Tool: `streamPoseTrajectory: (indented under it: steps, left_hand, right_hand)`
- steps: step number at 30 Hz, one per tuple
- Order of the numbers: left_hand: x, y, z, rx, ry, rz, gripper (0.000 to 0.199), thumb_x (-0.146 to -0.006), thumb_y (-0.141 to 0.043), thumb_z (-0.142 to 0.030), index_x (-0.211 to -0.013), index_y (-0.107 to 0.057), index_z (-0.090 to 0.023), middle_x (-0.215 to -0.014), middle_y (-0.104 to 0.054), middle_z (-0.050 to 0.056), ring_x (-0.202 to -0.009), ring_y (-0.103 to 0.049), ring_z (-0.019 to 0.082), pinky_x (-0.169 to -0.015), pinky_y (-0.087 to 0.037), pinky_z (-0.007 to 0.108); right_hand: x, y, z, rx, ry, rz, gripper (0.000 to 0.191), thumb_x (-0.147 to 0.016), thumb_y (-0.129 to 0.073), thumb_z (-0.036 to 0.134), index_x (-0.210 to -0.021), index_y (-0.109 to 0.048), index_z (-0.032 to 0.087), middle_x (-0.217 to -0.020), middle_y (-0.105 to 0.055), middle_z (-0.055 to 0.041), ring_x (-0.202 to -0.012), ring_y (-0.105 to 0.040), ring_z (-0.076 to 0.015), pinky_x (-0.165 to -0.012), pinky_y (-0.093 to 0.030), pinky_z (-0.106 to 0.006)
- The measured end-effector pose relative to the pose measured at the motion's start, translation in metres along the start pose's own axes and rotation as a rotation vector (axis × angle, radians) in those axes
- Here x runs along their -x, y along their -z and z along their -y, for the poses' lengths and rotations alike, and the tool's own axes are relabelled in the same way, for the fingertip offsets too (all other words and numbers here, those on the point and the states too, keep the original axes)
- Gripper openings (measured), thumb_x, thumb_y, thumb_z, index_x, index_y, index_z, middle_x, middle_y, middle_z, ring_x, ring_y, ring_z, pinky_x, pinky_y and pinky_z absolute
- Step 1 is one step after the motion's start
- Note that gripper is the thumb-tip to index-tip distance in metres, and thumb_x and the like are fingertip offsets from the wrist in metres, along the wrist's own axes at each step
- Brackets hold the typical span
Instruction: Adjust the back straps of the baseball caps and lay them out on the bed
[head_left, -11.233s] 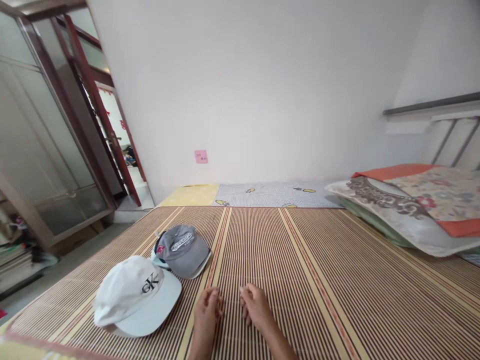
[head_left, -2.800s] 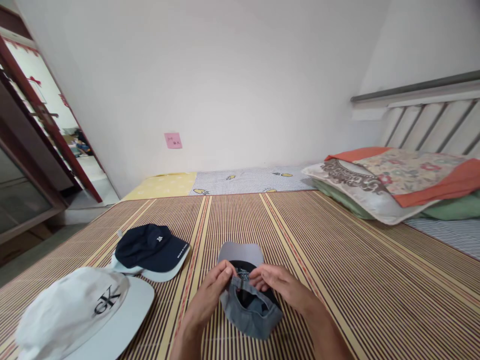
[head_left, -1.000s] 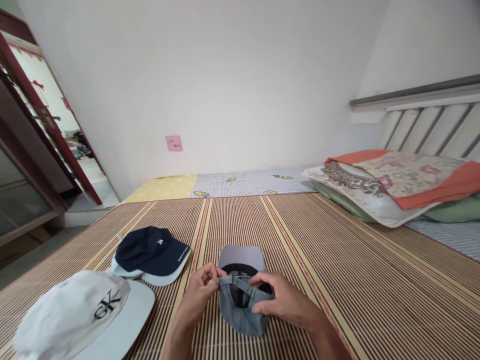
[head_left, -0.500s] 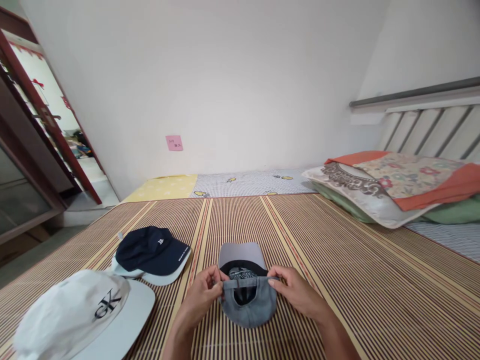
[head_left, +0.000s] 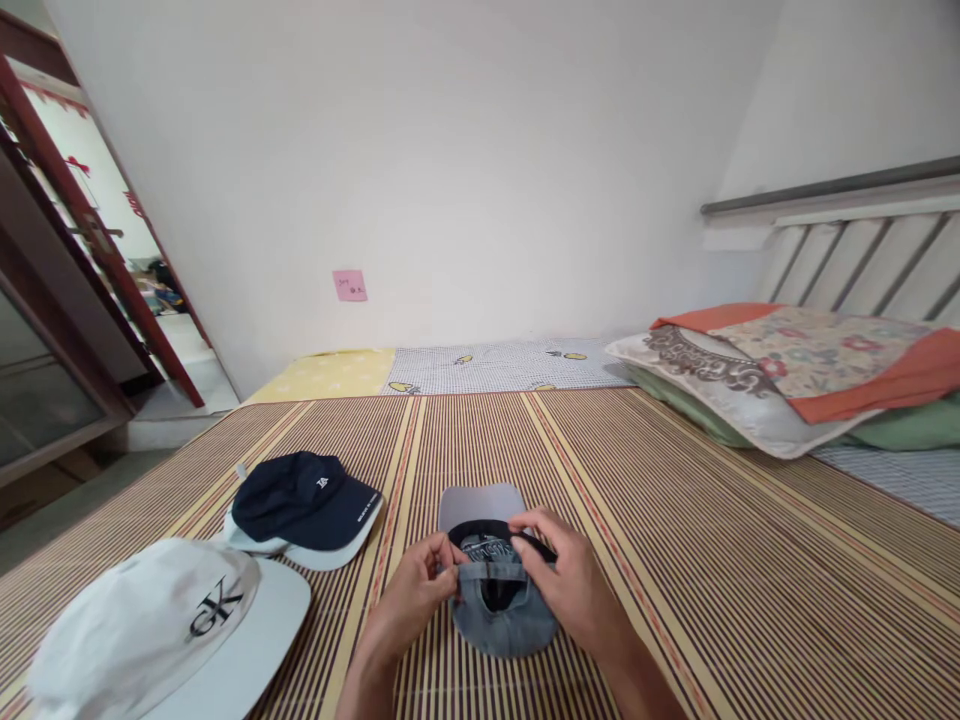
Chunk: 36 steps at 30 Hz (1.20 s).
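A washed grey-blue baseball cap lies upside down on the striped mat, its lighter brim pointing away from me and its black inner band showing. My left hand pinches the cap's rear edge at the left, beside the strap over the back opening. On the right side, my right hand has its thumb and index finger around the black inner band. Some of that edge is hidden behind the right fingers. To the left lie a white cap with black letters and a navy cap resting on a pale one.
The striped bamboo mat covers the bed. Pillows are piled at the far right, near a slatted headboard. A white wall with a pink note rises behind. A doorway stands at the left.
My right hand has moved left and inward from the cap's rear corner to its inner band. The cap has shifted slightly right. My left hand still grips the rear edge.
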<state>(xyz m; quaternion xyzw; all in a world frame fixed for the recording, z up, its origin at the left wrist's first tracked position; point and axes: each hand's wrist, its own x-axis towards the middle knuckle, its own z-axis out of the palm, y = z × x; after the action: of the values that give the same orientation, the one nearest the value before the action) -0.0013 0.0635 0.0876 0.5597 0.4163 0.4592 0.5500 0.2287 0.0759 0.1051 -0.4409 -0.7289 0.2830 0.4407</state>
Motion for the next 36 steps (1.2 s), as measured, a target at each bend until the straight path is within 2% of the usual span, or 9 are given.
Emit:
streamPoseTrajectory:
  steps: [3,6,12,17,19,23,27,31,36]
  left_hand:
    - [-0.002,-0.003,0.002,-0.022,-0.038,-0.003,0.023,-0.077,-0.07,-0.023,-0.068,-0.049,-0.022,-0.078,-0.063,-0.001,-0.07,-0.056,0.015,-0.066,-0.043,0.027]
    - [-0.003,-0.005,0.004,-0.083,-0.07,-0.037,0.021,-0.076,-0.068,-0.021,-0.067,-0.05,-0.023,-0.067,-0.056,-0.005,-0.067,-0.052,0.015,-0.063,-0.04,0.025]
    - [-0.003,-0.009,0.0,-0.037,-0.029,0.003,0.03,-0.083,-0.075,-0.04,-0.073,-0.053,-0.022,-0.068,-0.054,-0.005,-0.065,-0.051,0.014,-0.062,-0.041,0.026]
    - [-0.002,-0.01,0.002,0.03,0.05,0.103,0.042,-0.072,-0.088,-0.042,-0.1,-0.066,-0.02,-0.091,-0.063,0.001,-0.074,-0.055,0.015,-0.066,-0.042,0.027]
    - [-0.003,-0.01,0.005,-0.029,0.064,0.11,0.041,-0.07,-0.089,-0.038,-0.1,-0.07,-0.019,-0.093,-0.062,0.002,-0.074,-0.054,0.015,-0.066,-0.041,0.027]
    - [-0.004,-0.013,0.008,-0.126,0.029,0.101,0.022,-0.075,-0.082,-0.037,-0.085,-0.075,-0.018,-0.086,-0.059,0.002,-0.08,-0.054,0.018,-0.069,-0.039,0.028]
    - [-0.004,-0.012,0.007,-0.062,0.082,0.119,0.031,-0.078,-0.082,-0.045,-0.089,-0.076,-0.017,-0.077,-0.06,0.0,-0.07,-0.049,0.015,-0.066,-0.034,0.027]
    - [-0.003,-0.011,0.005,-0.015,0.079,0.116,0.034,-0.076,-0.084,-0.049,-0.09,-0.076,-0.019,-0.077,-0.062,0.0,-0.072,-0.05,0.016,-0.067,-0.035,0.027]
    - [-0.002,-0.015,0.006,0.074,0.042,0.094,0.032,-0.077,-0.085,-0.047,-0.085,-0.071,-0.019,-0.075,-0.057,-0.003,-0.069,-0.045,0.013,-0.067,-0.034,0.026]
  right_hand:
    - [0.003,-0.023,0.021,0.045,0.084,0.106,0.02,-0.092,-0.062,0.016,-0.107,-0.068,0.027,-0.111,-0.073,-0.0057,-0.11,-0.065,-0.0263,-0.098,-0.048,-0.041]
    - [0.005,-0.041,0.025,0.171,0.118,0.171,0.028,-0.085,-0.065,0.004,-0.102,-0.068,0.025,-0.104,-0.072,-0.004,-0.105,-0.063,-0.0275,-0.093,-0.046,-0.043]
    - [0.003,-0.035,0.02,0.079,0.04,0.161,0.025,-0.083,-0.06,0.0,-0.092,-0.068,0.023,-0.096,-0.068,-0.0027,-0.099,-0.061,-0.024,-0.087,-0.045,-0.036]
    - [-0.001,-0.02,0.014,-0.169,-0.072,0.111,0.012,-0.088,-0.062,0.015,-0.09,-0.071,0.022,-0.086,-0.067,-0.0015,-0.084,-0.063,-0.0199,-0.078,-0.045,-0.031]
    - [-0.002,-0.019,0.007,-0.254,-0.122,0.089,0.01,-0.091,-0.063,0.026,-0.089,-0.071,0.021,-0.081,-0.066,-0.0006,-0.077,-0.061,-0.0189,-0.072,-0.044,-0.03]
    - [-0.002,-0.019,-0.003,-0.445,-0.184,0.082,0.024,-0.091,-0.068,0.044,-0.086,-0.067,0.021,-0.078,-0.065,-0.0001,-0.069,-0.056,-0.016,-0.066,-0.043,-0.028]
    - [-0.001,-0.018,-0.005,-0.657,-0.244,0.132,0.038,-0.09,-0.07,0.059,-0.089,-0.06,0.022,-0.077,-0.068,0.0003,-0.054,-0.042,-0.0104,-0.054,-0.034,-0.025]
    - [-0.001,-0.014,-0.001,-0.63,-0.206,0.165,0.04,-0.093,-0.067,0.059,-0.086,-0.062,0.021,-0.074,-0.064,-0.0002,-0.062,-0.051,-0.0129,-0.062,-0.041,-0.027]
    - [-0.001,-0.011,0.003,-0.514,-0.119,0.189,0.031,-0.095,-0.065,0.049,-0.083,-0.062,0.021,-0.069,-0.049,0.0043,-0.062,-0.045,-0.013,-0.061,-0.036,-0.027]
